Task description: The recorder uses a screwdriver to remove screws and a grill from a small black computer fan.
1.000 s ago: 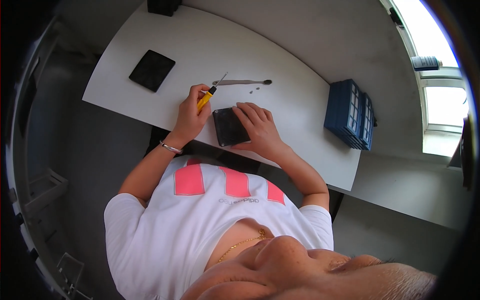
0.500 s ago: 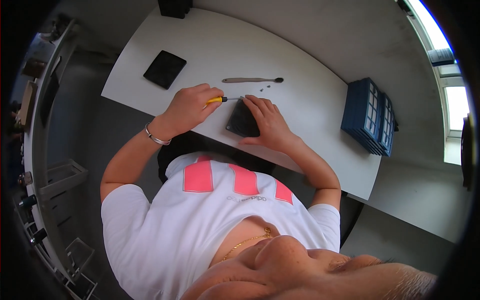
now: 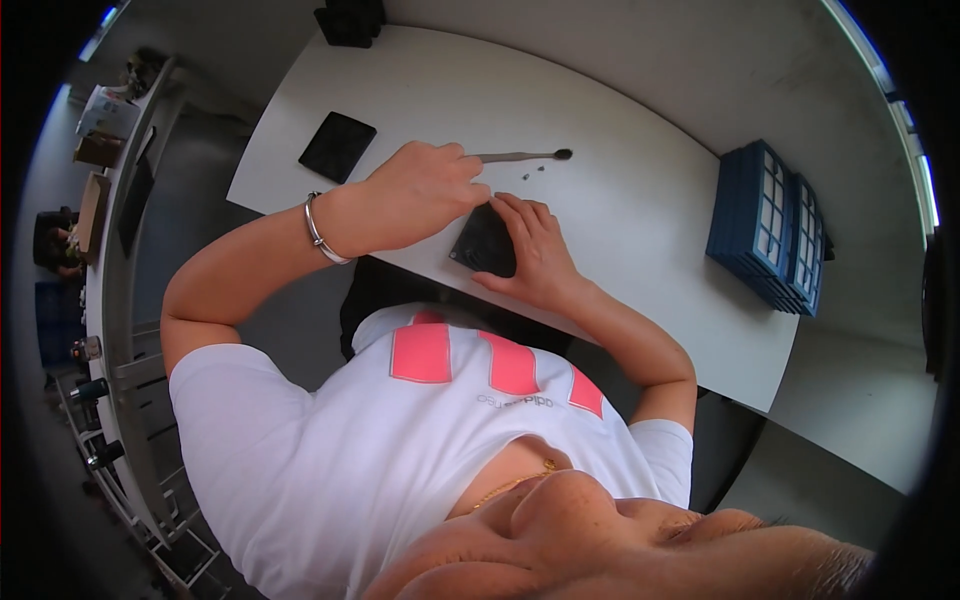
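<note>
My left hand, wearing a silver bracelet, is closed above the far corner of a flat black square case. The yellow-handled screwdriver seen in it a moment earlier is now hidden by the hand. My right hand holds the case down on the white table, fingers over its far right side and thumb at the near edge. Just beyond the hands lie two small grey pieces, one a screw-like bit. Past them rests a toothbrush-shaped brush with a grey handle, its left end covered by my left hand.
A thin black square panel lies at the left of the white table. Blue stacked bins stand at the right end, by the wall. A black object sits at the far left corner. Shelving runs along the left.
My left hand has turned and moved right, closer to the case and my right hand, covering the screwdriver. The right hand stays on the case. The whole view has shifted slightly.
</note>
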`<state>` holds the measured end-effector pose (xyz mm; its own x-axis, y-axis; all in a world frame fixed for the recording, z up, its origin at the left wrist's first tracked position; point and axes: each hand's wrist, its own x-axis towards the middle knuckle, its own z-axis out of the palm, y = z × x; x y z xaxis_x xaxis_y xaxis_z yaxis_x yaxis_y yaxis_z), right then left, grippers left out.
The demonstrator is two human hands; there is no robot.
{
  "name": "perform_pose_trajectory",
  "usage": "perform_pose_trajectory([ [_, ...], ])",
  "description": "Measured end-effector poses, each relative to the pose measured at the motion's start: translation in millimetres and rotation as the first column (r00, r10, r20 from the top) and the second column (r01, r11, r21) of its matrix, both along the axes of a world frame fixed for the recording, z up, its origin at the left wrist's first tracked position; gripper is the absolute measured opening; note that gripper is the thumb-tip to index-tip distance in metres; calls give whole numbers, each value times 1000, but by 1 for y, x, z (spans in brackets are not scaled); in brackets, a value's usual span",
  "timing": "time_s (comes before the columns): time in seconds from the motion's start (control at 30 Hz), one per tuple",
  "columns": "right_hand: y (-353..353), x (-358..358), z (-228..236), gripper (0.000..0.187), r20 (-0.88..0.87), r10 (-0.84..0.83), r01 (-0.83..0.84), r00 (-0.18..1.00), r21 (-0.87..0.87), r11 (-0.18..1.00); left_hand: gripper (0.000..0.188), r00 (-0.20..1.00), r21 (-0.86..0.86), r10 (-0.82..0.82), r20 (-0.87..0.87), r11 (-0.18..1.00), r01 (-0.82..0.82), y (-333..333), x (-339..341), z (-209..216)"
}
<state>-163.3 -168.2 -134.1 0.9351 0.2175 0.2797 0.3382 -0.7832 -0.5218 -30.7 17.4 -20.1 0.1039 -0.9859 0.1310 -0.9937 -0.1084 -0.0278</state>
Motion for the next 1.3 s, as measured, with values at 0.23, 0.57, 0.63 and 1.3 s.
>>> perform_pose_trajectory([
  [0.23, 0, -1, -5, 98, -2, -1, 1, 1000, 8, 1000, 5, 993, 157, -84, 84, 985, 70, -27, 6, 9],
  [0.57, 5, -3, -1, 95, -22, -33, 32, 999, -27, 999, 10, 982, 481, 155, -108, 872, -85, -72, 26, 19],
  [0.63, 5, -3, -1, 95, -22, -32, 31, 999, -38, 999, 10, 954, 589, 278, -112, 792, -162, -83, 42, 21],
  [1.3, 0, -11, 3, 90, -18, 131, -132, 991, -208, 969, 16, 598, 620, -630, 495, 739, 265, -65, -13, 24],
])
